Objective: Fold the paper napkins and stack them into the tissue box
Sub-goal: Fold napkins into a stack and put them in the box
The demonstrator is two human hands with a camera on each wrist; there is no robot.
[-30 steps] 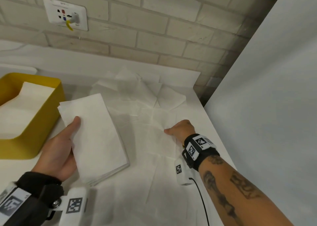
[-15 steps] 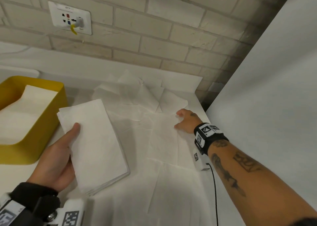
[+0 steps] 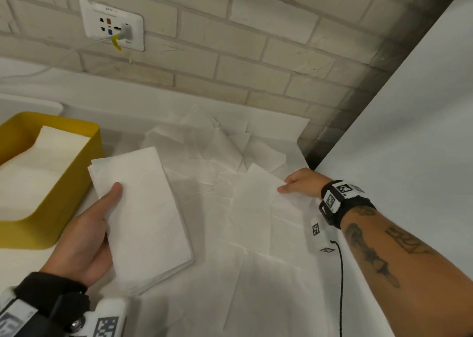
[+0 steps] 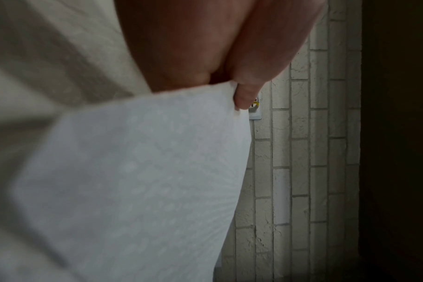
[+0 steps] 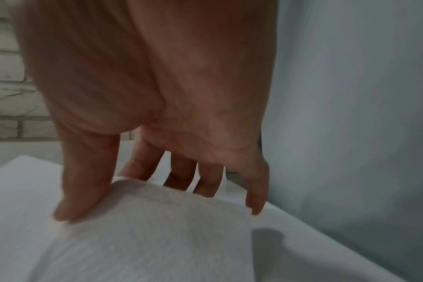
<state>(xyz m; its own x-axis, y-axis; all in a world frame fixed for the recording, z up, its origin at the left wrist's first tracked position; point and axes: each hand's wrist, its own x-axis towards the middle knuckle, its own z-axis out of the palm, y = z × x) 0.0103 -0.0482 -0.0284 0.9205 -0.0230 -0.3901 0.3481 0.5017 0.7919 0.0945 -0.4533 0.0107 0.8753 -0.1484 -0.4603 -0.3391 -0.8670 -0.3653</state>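
My left hand (image 3: pixel 112 195) holds a folded stack of white napkins (image 3: pixel 146 213) just above the table, thumb on top and fingers hidden underneath. In the left wrist view the thumb of the left hand (image 4: pixel 242 95) presses on that napkin stack (image 4: pixel 138 181). My right hand (image 3: pixel 284 186) pinches the right edge of an unfolded napkin (image 3: pixel 256 198) and lifts it slightly. The right wrist view shows the right hand (image 5: pixel 104 190) with thumb above and fingers below this napkin (image 5: pixel 157 219). The yellow tissue box (image 3: pixel 84 172) stands at the left with folded napkins (image 3: pixel 38 167) inside.
More loose napkins (image 3: pixel 217 142) lie crumpled toward the back of the white table (image 3: pixel 281 121). A brick wall with a socket (image 3: pixel 112 26) is behind. A white panel (image 3: pixel 396 131) closes the right side. A black cable (image 3: pixel 340 272) hangs from my right wrist.
My right hand has moved from the middle of the flat napkin to its right edge and taken hold of it. The left hand keeps holding the folded stack.
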